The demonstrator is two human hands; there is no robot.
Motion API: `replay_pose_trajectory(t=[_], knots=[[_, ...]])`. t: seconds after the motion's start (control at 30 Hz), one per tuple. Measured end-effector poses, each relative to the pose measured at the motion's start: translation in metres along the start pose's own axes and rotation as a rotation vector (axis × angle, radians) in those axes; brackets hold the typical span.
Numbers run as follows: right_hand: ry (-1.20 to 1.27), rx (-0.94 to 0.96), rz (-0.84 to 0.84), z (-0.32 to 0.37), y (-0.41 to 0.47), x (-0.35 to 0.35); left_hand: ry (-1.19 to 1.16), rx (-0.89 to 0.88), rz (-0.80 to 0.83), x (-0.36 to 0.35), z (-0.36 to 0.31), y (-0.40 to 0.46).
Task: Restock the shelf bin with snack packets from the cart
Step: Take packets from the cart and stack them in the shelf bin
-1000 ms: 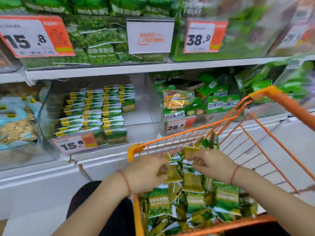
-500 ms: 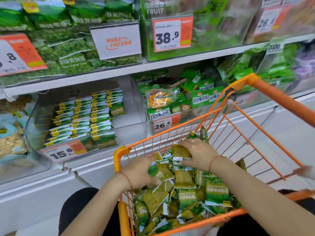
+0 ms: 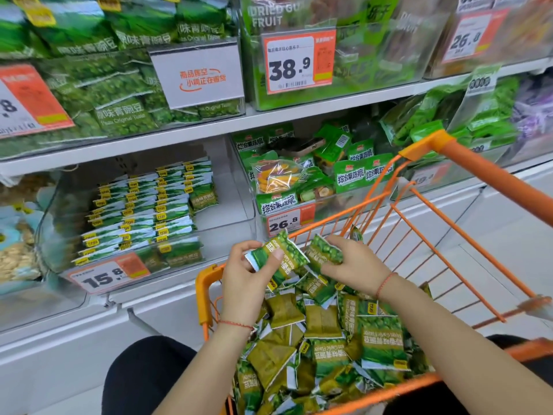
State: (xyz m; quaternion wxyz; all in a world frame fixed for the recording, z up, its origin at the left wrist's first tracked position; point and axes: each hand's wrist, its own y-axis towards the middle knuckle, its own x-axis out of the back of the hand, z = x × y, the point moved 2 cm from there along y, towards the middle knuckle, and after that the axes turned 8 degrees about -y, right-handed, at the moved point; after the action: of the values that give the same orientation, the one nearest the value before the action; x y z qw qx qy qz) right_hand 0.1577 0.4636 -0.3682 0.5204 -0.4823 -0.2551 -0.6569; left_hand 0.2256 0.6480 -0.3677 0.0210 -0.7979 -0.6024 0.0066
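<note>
An orange wire cart (image 3: 466,172) holds a heap of small green pea snack packets (image 3: 323,348). Above the heap my left hand (image 3: 248,283) grips one green packet (image 3: 276,254) between thumb and fingers. My right hand (image 3: 356,265) holds a second green packet (image 3: 324,253) right beside the first. To the upper left stands the clear shelf bin (image 3: 233,187), with neat rows of the same packets (image 3: 149,211) filling its left part. Its right side shows bare floor.
A price tag reading 15.8 (image 3: 109,275) hangs on the bin's front. The neighbouring bin (image 3: 287,223), tagged 26.8, holds mixed vegetable-crisp bags. The upper shelf (image 3: 185,130) carries more green bags. My dark-clothed knee (image 3: 149,375) sits left of the cart.
Both hands have risen out of the packet heap, each lifting a packet to just above the cart's front rim. The view has tilted and shifted left.
</note>
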Motion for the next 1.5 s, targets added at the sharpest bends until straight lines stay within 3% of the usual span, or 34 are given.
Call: replay_pose_trajectory(t=[0.1,0.17,0.3,0.47,0.6,0.7,0.83,0.9,0.97,1.0,1.07,1.13,1.17,1.37,1.5], knots=[[0.453,-0.063,-0.016,0.002,-0.008,0.012,-0.042,-0.027,-0.046,0.004,-0.002,0.001],[0.625,-0.068,0.009,0.004,-0.014,0.016,-0.108,0.005,0.012,0.0,-0.003,-0.002],[0.768,-0.003,0.065,0.009,-0.015,0.019,-0.083,-0.002,0.085,-0.003,-0.005,-0.006],[0.877,-0.075,-0.112,-0.001,-0.008,0.016,-0.157,-0.029,0.021,0.001,-0.002,-0.002],[1.097,0.057,0.05,-0.004,-0.006,0.013,-0.061,-0.013,0.087,-0.001,0.002,-0.004],[0.887,0.103,0.142,0.005,-0.008,0.002,-0.116,0.036,0.238,-0.01,0.002,-0.011],[0.687,0.193,0.114,0.014,-0.011,-0.01,-0.106,0.124,0.415,-0.015,0.004,-0.017],[0.705,0.177,0.133,0.012,-0.011,-0.006,0.017,0.02,0.41,-0.014,0.007,-0.015],[0.699,0.127,0.068,0.007,-0.011,-0.001,0.031,-0.065,0.288,-0.011,0.007,-0.012],[0.58,0.11,-0.007,0.0,-0.009,0.0,0.026,-0.105,0.216,-0.009,0.006,-0.01],[0.017,0.121,-0.061,-0.011,-0.006,-0.006,-0.009,-0.156,0.105,-0.003,0.002,-0.007],[-0.444,0.139,0.123,-0.015,-0.004,-0.023,-0.051,-0.151,0.049,0.002,0.001,-0.004],[-0.544,0.119,0.204,-0.015,-0.004,-0.029,-0.06,-0.14,0.041,0.003,0.002,-0.003],[-0.69,0.0,0.244,-0.013,0.0,-0.039,-0.062,-0.106,0.086,0.0,0.001,-0.003],[-0.551,0.027,0.212,-0.013,0.003,-0.036,-0.041,-0.108,0.044,0.001,0.002,-0.002]])
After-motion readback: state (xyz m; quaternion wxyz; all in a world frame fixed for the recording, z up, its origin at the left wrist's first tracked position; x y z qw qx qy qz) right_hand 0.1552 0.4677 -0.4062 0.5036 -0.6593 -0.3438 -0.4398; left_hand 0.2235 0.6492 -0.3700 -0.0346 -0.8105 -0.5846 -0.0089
